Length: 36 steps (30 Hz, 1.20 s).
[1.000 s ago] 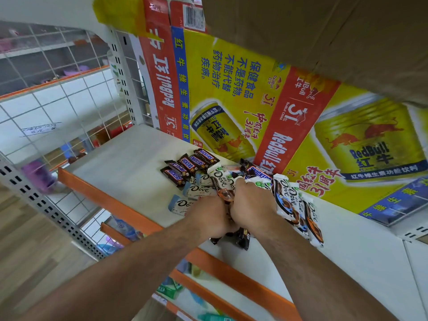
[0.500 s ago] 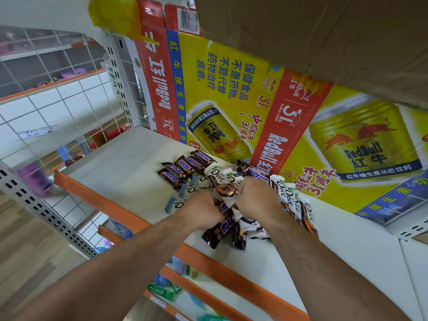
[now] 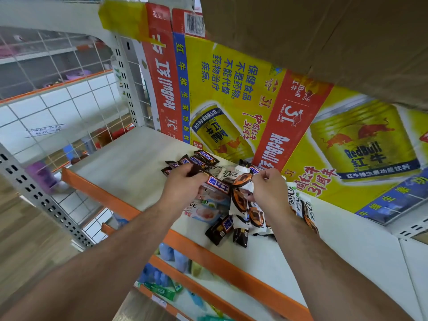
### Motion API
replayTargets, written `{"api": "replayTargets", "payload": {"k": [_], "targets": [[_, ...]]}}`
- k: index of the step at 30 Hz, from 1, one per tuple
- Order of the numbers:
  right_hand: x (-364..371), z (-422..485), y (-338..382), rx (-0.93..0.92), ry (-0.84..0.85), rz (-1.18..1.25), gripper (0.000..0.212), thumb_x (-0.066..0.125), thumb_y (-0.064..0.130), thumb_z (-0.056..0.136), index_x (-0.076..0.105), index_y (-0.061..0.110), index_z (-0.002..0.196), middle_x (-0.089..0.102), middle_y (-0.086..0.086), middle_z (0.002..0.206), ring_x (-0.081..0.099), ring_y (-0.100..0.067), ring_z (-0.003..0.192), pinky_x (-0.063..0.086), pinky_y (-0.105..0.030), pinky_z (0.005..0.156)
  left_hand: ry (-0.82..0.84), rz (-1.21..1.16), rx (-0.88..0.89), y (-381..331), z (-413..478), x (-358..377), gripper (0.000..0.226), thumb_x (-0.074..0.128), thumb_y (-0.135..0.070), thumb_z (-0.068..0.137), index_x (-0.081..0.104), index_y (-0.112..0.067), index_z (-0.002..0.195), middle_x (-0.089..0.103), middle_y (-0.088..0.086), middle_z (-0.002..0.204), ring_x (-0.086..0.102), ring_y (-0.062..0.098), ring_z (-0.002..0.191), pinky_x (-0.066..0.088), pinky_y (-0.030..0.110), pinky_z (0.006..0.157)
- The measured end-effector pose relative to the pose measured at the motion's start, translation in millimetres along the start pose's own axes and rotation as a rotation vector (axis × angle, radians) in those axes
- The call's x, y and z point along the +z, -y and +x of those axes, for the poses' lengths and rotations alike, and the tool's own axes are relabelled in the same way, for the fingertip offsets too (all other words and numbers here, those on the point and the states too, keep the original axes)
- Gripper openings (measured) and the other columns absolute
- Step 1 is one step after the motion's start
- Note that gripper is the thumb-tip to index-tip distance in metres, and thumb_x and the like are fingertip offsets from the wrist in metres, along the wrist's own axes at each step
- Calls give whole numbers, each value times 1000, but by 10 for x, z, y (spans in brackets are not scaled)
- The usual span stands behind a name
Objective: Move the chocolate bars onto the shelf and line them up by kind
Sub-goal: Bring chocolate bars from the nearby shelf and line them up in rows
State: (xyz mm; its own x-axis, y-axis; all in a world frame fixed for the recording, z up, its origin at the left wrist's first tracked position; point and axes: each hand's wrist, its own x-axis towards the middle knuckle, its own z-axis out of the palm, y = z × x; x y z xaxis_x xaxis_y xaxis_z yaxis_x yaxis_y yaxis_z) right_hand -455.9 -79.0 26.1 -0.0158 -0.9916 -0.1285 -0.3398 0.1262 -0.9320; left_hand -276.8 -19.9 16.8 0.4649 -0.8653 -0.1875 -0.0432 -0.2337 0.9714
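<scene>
Two kinds lie mixed in a pile (image 3: 231,225) near the shelf's (image 3: 129,163) front edge, so I split them: left hand (image 3: 183,187) curled round a Snickers bar (image 3: 217,184), right hand (image 3: 271,193) pinching a Dove bar (image 3: 243,180), both just above it.

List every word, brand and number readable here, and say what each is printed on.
"SNICKERS": brown bars at the back.
"Dove": white wrapper that the right hand pinches.
"RedBull": yellow carton.
"31" and "RedBull CHINA": the carton's red stripe.
"保健食品不是药物": same carton.
Barcode digits: too small.
Paper tag on the wire grid: blurred.
Blue print on the bar in the left hand: unreadable.
</scene>
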Motion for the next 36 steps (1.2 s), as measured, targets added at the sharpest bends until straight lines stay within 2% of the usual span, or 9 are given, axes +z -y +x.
{"api": "replayTargets", "payload": {"k": [3, 5, 8, 12, 17, 21, 26, 34, 36], "targets": [[-28, -47, -5, -3, -80, 111, 9, 44, 7, 99, 46, 16, 102, 59, -5, 100, 72, -30, 66, 45, -25, 42, -82, -99, 25, -4, -13, -30, 7, 61, -11, 91, 66, -6, 89, 68, 8, 68, 55, 12, 51, 48, 24, 47], [-58, -28, -21, -11, -108, 238, 22, 43, 0, 96, 48, 20, 104, 59, -8, 114, 72, -26, 62, 55, -33, 50, -73, -155, 16, 15, -19, -34, 8, 60, -11, 93, 66, -11, 87, 72, 9, 74, 60, 16, 58, 50, 29, 53], [-143, -40, -17, -54, -65, 282, 40, 45, -7, 92, 61, 28, 102, 59, -9, 125, 74, -28, 75, 60, -39, 59, 9, -223, -15, 48, -48, -9, 7, 60, -9, 94, 67, -7, 96, 72, 15, 82, 61, 21, 63, 50, 34, 58], [-303, -196, 12, 2, -59, 308, 36, 43, -12, 91, 71, 11, 88, 65, 1, 110, 72, -33, 83, 59, -30, 55, 152, -339, -77, 53, -118, 108, 10, 58, -11, 97, 64, -8, 103, 73, 16, 89, 65, 22, 66, 48, 32, 57], [-620, -347, -162, 23, -168, 363, 26, 66, 3, 88, 70, 16, 66, 69, 0, 86, 67, -24, 77, 58, -33, 59, 372, -375, -95, 54, -204, 423, 9, 50, -9, 101, 58, -11, 104, 72, 19, 89, 68, 30, 71, 56, 32, 55], [-969, -502, -335, 8, -205, 348, 13, 67, 3, 90, 62, 12, 82, 66, -14, 96, 68, -24, 64, 52, -28, 52, 461, -347, -76, 56, -289, 762, 14, 62, -4, 92, 58, -4, 79, 67, 23, 103, 67, 39, 79, 59, 38, 70], [-1497, -720, -540, 37, -258, 297, 30, 63, 1, 92, 56, 17, 116, 68, -16, 106, 71, -23, 65, 55, -32, 59, 525, -23, 53, 37, -549, 1207, 29, 67, 14, 80, 62, -14, 88, 70, 9, 105, 71, 19, 69, 57, 35, 70], [-2430, -1166, -935, 25, -292, 361, 19, 62, -3, 91, 64, 13, 102, 72, -13, 91, 69, -24, 64, 53, -35, 64, 612, 41, 118, -13, -1198, 1943, 41, 72, 12, 74, 63, -20, 98, 71, 9, 96, 71, 36, 88, 60, 46, 74], [-2716, -1317, -1088, 18, -295, 361, 19, 62, -3, 91, 64, 12, 103, 73, -11, 87, 69, -25, 66, 53, -36, 64, 611, 37, 133, -11, -1448, 2179, 40, 72, 14, 73, 63, -18, 94, 71, 14, 97, 70, 36, 87, 59, 36, 65]]}}
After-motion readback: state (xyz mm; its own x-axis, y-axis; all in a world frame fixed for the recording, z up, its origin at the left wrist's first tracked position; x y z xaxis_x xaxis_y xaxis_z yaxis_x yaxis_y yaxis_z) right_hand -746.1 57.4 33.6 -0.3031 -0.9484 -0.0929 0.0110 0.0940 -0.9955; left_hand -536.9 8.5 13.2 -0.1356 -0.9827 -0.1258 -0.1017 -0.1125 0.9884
